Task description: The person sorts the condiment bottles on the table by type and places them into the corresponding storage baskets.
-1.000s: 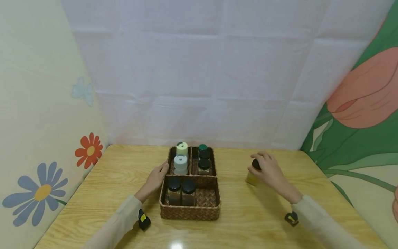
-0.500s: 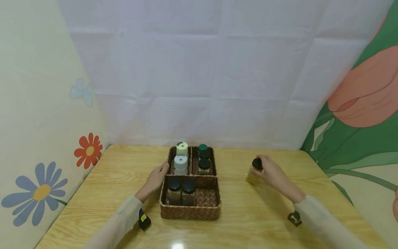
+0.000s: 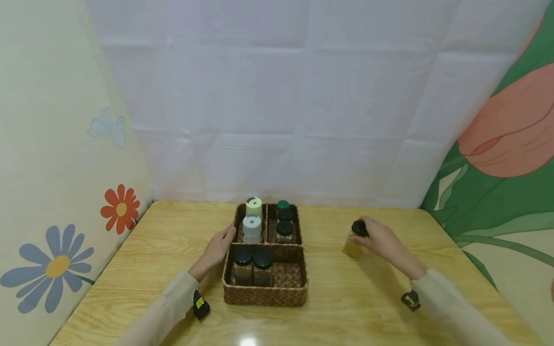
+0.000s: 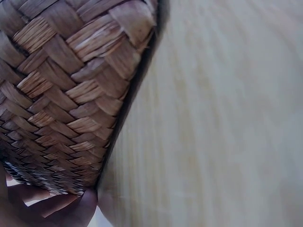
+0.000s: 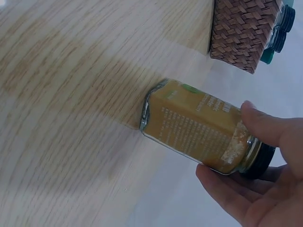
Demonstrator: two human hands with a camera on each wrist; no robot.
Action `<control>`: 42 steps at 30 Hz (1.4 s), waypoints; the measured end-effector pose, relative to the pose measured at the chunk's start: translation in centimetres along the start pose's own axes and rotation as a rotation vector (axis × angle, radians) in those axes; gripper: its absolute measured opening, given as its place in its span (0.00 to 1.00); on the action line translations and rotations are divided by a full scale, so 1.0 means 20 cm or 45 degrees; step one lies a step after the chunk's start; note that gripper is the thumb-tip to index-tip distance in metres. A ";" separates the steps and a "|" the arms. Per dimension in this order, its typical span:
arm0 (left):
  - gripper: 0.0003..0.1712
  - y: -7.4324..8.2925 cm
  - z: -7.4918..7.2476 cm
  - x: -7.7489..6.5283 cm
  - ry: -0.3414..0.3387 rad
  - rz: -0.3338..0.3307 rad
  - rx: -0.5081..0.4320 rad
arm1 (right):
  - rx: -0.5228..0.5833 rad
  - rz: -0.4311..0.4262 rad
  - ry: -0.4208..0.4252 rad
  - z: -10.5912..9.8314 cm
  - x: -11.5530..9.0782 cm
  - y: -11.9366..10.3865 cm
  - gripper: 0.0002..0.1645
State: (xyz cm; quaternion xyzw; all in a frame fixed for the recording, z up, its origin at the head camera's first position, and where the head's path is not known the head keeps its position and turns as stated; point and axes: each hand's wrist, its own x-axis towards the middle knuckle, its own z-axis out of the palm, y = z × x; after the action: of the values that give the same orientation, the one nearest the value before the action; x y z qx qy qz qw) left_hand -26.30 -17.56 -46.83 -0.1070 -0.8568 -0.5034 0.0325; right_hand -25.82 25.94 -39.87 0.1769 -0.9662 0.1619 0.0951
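On the right of the table, my right hand (image 3: 385, 244) grips a glass spice jar (image 3: 353, 246) near its black lid, thumb on one side and fingers on the other. Mustard-yellow contents and pale printing show on the jar (image 5: 191, 125) in the right wrist view. It tilts slightly; whether its base touches the table I cannot tell. My left hand (image 3: 216, 250) rests against the left side of a woven basket (image 3: 265, 295); its fingertips (image 4: 87, 201) touch the weave in the left wrist view. Two dark-lidded jars (image 3: 253, 269) stand in the basket's front compartment.
The basket's back left compartment holds a pale yellow-capped bottle (image 3: 254, 205) and a white-capped bottle (image 3: 252, 228). Its back right one holds black-lidded jars (image 3: 284, 230) and a green-lidded one (image 3: 283, 205). A white cloth (image 3: 277, 105) hangs behind the wooden table (image 3: 173, 240).
My right hand has shifted slightly right and down around the jar, with its fingers now lower at the lid, so more of the jar shows. The left hand and basket have stayed put.
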 end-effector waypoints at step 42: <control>0.34 0.02 0.00 -0.01 -0.008 -0.031 -0.028 | 0.095 0.023 0.119 0.01 -0.03 -0.02 0.31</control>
State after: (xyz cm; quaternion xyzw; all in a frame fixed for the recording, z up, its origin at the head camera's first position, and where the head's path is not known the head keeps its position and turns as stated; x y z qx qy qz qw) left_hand -25.96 -17.46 -46.62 -0.0985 -0.8525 -0.5128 0.0227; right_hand -25.19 25.77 -40.13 0.1639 -0.9555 0.2067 0.1319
